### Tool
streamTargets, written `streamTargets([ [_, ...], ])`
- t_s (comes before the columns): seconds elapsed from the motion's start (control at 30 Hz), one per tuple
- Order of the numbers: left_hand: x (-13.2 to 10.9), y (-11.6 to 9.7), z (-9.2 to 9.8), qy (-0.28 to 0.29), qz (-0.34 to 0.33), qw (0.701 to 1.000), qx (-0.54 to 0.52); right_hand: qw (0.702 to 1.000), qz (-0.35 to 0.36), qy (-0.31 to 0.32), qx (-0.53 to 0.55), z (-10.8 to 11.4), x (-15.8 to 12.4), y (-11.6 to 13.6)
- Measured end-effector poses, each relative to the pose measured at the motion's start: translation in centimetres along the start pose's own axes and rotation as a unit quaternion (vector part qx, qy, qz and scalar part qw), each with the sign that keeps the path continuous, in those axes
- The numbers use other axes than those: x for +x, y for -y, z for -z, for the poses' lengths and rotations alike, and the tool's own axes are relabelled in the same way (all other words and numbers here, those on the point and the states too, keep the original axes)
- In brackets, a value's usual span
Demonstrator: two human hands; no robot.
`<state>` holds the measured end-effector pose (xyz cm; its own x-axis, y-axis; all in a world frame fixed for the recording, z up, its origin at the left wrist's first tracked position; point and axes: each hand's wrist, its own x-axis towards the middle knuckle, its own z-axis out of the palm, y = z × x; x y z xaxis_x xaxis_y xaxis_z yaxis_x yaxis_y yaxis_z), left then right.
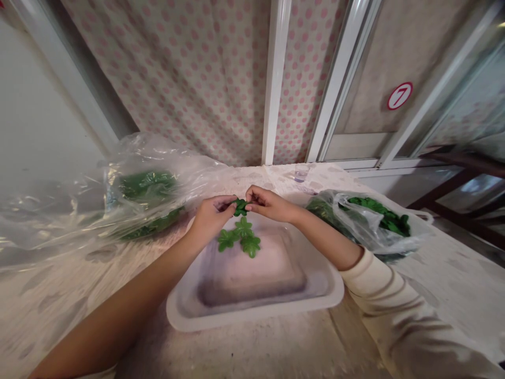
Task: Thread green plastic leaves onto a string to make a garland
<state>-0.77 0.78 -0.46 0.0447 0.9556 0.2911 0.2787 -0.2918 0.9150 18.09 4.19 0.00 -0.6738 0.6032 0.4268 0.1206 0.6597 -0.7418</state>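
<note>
My left hand (213, 215) and my right hand (270, 203) meet over the far side of a white plastic tray (252, 318). Thumb and fingers of both are closed on a small dark green artificial leaf piece (240, 207), held from its two sides. Part of it is hidden behind the fingertips. Below them, inside the tray, lie three lighter green flower-shaped leaf pieces: one on the left (228, 240), one at the top (243, 227) and one on the right (250, 245). They sit close together near the tray's far left.
On the right stands an open clear plastic bag (343, 210) with dark green leaf pieces (381, 215). A large clear plastic bag (173, 158) holding green pieces (148, 185) spreads across the left. A small clear cup (301, 172) is at the table's back edge, before a dotted curtain (221, 79).
</note>
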Motion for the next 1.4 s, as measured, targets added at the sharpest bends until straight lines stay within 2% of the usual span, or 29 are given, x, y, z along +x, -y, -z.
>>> streamTargets([
  [0.27, -0.3, -0.6, -0.3, 0.018, 0.018, 0.999, -0.03, 0.999, -0.002, -0.019, -0.039, 0.2, 0.3, 0.0],
  [0.47, -0.2, -0.1, -0.3, 0.057, -0.032, 0.998, -0.019, 0.997, 0.012, -0.033, -0.071, 0.4, 0.4, 0.3],
  [0.6, -0.4, -0.6, -0.4, 0.059, -0.031, 0.998, 0.016, 0.996, 0.008, -0.037, -0.083, 0.4, 0.4, 0.4],
  [0.8, -0.7, -1.3, -0.6, 0.067, -0.015, 0.996, 0.053, 0.997, 0.003, -0.028, -0.069, 0.3, 0.4, 0.2],
  [1.03, -0.5, -0.8, -0.2, 0.082, -0.069, 0.992, 0.072, 1.0, -0.005, -0.028, -0.012, 0.2, 0.1, 0.2],
  [1.27, -0.4, -0.5, -0.1, 0.082, -0.066, 0.992, 0.067, 0.997, 0.006, -0.079, -0.004, 0.2, 0.1, 0.7],
  [1.4, -0.4, -0.7, -0.1, 0.075, -0.058, 0.993, 0.063, 0.996, 0.0, -0.084, -0.01, 0.3, 0.0, 1.1],
])
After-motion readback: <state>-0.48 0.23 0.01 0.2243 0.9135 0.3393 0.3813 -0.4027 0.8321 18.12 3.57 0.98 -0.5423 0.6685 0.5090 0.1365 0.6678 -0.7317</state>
